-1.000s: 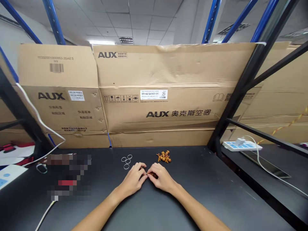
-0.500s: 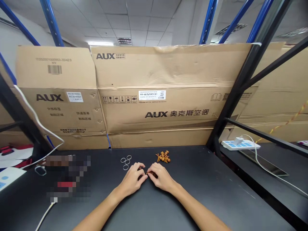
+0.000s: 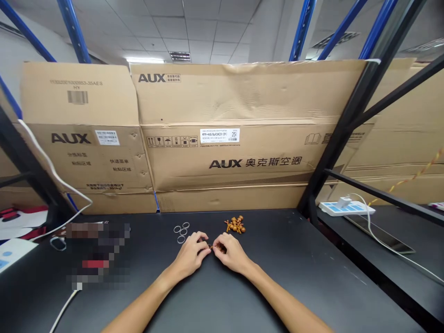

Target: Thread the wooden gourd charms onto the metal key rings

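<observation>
My right hand [image 3: 230, 252] is closed around a small brown wooden pendant [image 3: 222, 248], mostly hidden by the fingers. A thin light-brown cord end [image 3: 211, 247] sticks out of that hand toward the left. At this cord end my left hand [image 3: 192, 252] is closed in a pinch, thumb and forefinger together. Both hands are close to the black table top, fingertips nearly meeting. Just beyond the right hand lies a pile of glossy brown wooden pendants [image 3: 236, 225] with cords. Several thin metal rings [image 3: 183, 231] lie flat beyond the left hand.
Cardboard panels [image 3: 222, 157] stand along the back of the black table [image 3: 277, 259]. A blurred patch [image 3: 99, 254] covers items at the left, with a white cable [image 3: 64, 312]. Beyond a black rack post [image 3: 314, 185], a power strip [image 3: 342, 208] and a dark flat panel [image 3: 379, 233] lie at right.
Both hands have shifted slightly, and a little more of the cord shows between the fingertips. The rings and the pile lie as before.
</observation>
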Motion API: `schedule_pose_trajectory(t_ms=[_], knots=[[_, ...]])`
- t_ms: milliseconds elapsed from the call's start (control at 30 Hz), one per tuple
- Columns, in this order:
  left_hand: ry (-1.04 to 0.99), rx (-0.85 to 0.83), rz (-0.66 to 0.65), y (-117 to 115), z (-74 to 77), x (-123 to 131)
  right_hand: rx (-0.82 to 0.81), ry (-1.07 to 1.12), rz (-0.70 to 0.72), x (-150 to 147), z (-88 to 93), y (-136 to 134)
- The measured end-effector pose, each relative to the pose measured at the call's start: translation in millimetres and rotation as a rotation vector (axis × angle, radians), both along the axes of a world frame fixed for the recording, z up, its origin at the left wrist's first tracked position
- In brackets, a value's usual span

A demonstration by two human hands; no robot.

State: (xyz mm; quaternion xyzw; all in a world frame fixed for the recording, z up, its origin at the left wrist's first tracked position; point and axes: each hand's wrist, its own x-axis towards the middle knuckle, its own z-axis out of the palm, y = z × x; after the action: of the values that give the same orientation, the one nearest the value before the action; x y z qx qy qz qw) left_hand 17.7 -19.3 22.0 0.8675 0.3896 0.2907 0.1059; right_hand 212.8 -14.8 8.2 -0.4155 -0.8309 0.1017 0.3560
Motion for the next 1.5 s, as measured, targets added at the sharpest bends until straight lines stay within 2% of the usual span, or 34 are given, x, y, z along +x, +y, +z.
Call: schedule_pose_trajectory(t_ms=[133,300,500,667,733,867,933,1067,1300,1500], knots=[[-0.001,0.012,0.006,-2.1,1.3,0.8,0.041,-0.01,0.085,0.4,0.6,-1.1],[0.015,0.056,-0.043,-3.8,2.7,1.9,0.047,-0.042,-0.023,-0.9,0.9,-0.4],[0.014,0.047,0.027,-3.2,0.0,1.0,0.042,-0.024,0.044,3.3,-0.8,2.1],[0.016,0.065,0.071,-4.7,0.4,0.8,0.117,0.017,-0.062,8.2,4.1,2.9],[0.025,0.08,0.084,-6.1,2.0,1.1,0.125,-0.013,-0.058,8.5,3.8,2.0],[0.107,0.112,0.058,-6.0,1.9,1.5,0.062,-0.144,0.052,6.0,-0.8,0.7],[0.132,0.117,0.047,-4.1,-0.6,1.0,0.057,-0.169,0.019,5.0,-2.3,1.5],[0.148,0.102,0.109,1.3,-8.5,-2.2,0.031,-0.194,-0.09,7.8,-1.5,4.8],[0.193,0.04,0.136,5.8,-18.8,-8.2,-0.193,-0.323,-0.036,15.6,1.6,5.5],[0.201,0.046,0.137,5.7,-17.3,-7.5,-0.223,-0.319,-0.029,14.6,5.6,4.2]])
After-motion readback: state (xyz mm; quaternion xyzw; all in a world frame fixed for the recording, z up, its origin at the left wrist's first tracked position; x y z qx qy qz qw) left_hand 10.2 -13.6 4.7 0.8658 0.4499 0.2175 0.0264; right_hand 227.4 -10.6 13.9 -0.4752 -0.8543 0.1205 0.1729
